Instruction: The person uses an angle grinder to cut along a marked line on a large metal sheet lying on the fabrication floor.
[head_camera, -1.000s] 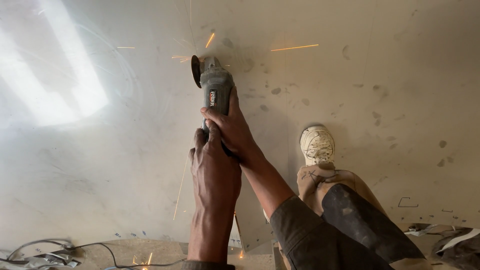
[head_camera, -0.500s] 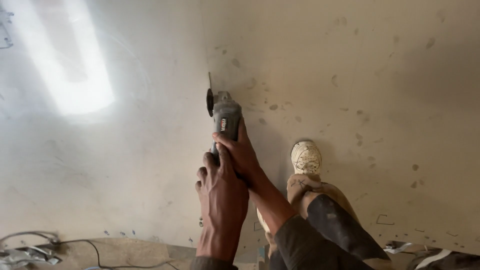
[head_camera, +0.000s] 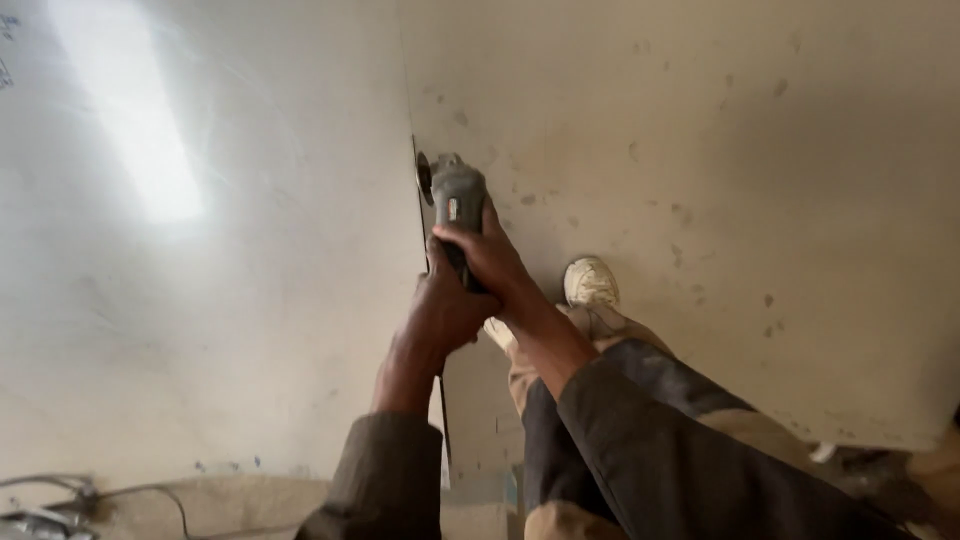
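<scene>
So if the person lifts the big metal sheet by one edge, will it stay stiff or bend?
The metal sheet looks thin and wide, so it would probably flex and sag. Its shiny surface seems slippery. The cut line beside the grinder likely leaves a sharp edge.

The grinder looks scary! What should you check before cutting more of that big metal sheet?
1. Both hands on the tool: ok. The right hand and left hand both wrap the angle grinder.
2. Disc lined up with the cut line in the metal sheet: ok, it sits on the line's far end.
3. Foot away from the disc: ok. The shoe rests off to the right.
4. Gloves: not ok, the hands are bare.
5. Cable out of the cutting path: ok, it lies far to the left.
6. Disc spinning: cannot tell.
</scene>
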